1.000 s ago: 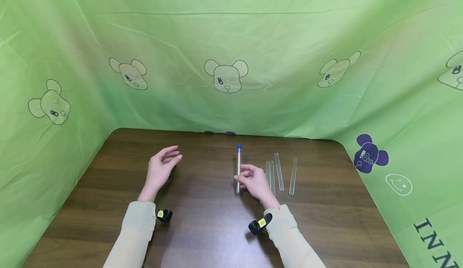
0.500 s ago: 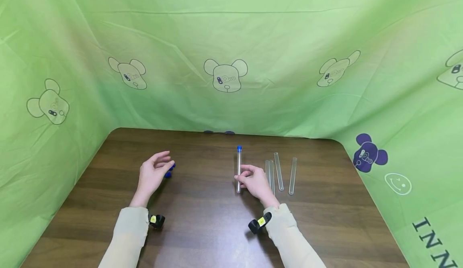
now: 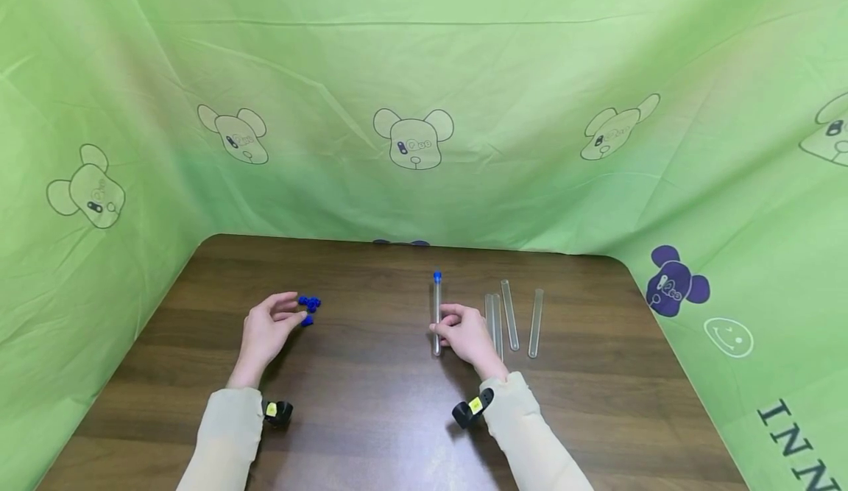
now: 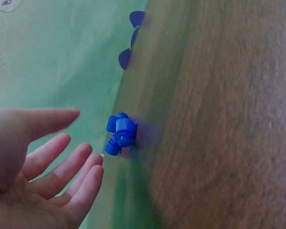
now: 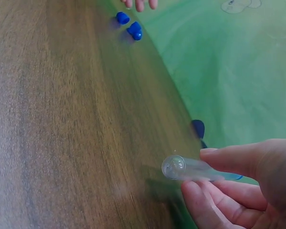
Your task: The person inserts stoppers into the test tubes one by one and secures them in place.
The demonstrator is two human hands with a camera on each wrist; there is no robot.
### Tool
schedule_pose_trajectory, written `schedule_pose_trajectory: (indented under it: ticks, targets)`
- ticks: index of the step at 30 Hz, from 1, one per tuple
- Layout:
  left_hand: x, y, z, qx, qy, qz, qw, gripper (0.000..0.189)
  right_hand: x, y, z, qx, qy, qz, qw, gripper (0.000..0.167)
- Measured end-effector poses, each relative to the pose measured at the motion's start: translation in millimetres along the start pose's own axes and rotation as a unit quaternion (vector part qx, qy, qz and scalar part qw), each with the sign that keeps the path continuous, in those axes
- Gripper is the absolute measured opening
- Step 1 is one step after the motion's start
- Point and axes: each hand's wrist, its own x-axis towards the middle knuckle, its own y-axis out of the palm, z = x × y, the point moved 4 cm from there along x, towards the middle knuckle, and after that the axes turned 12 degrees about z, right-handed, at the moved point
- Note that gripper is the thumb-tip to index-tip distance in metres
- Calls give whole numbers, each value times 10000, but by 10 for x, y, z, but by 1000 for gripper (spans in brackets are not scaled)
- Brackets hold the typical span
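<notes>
Between the thumb and fingers of my right hand [image 3: 465, 333] is a clear test tube [image 3: 437, 314], its blue cap [image 3: 437, 277] at the far end. The right wrist view shows the rounded bottom of this test tube [image 5: 175, 167] toward the camera, pinched by the right hand [image 5: 238, 186]. My left hand [image 3: 265, 333] is beside a small cluster of blue caps [image 3: 310, 302], with one more blue cap [image 3: 308, 321] near its thumb tip. In the left wrist view the left hand [image 4: 52, 167] has its fingers spread and holds nothing, the ribbed blue caps [image 4: 126, 127] beyond the fingertips.
Several uncapped clear test tubes [image 3: 509, 316] lie on the brown wooden table [image 3: 377, 403] to the right of my right hand. A green printed cloth [image 3: 424, 57] hangs around the table's back and sides.
My left hand has moved left and toward me, uncovering the blue caps. The right hand stays nearly in place with the test tube, whose capped end has dipped slightly.
</notes>
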Motion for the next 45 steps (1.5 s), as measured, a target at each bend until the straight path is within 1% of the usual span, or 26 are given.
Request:
schedule_pose_trajectory:
  ticks: [7, 12, 16, 25, 31, 38, 45]
  targets:
    - [-17, -7, 27, 172, -212, 114, 9996, 38, 5, -3, -53, -300, 33, -25, 9995, 44]
    - [-10, 28, 62, 212, -266, 212, 9992, 38, 8, 1, -78, -394, 84, -71, 9992, 44]
    - [1, 60, 78, 269, -262, 264, 9989, 36, 16, 10, -84, -598, 47, -101, 9981, 44]
    - [27, 96, 110, 546, -403, 320, 9972, 33, 17, 18, -76, -937, 8, -163, 9955, 45]
    - [54, 102, 110, 625, -431, 335, 9966, 33, 15, 24, -72, -1013, 27, -166, 9947, 46]
    - [87, 106, 100, 668, -422, 290, 9964, 32, 18, 18, -50, -1043, -44, -188, 9944, 46]
    - [110, 128, 90, 935, -420, 295, 9943, 31, 25, 20, -58, -1100, -58, -195, 9937, 46]
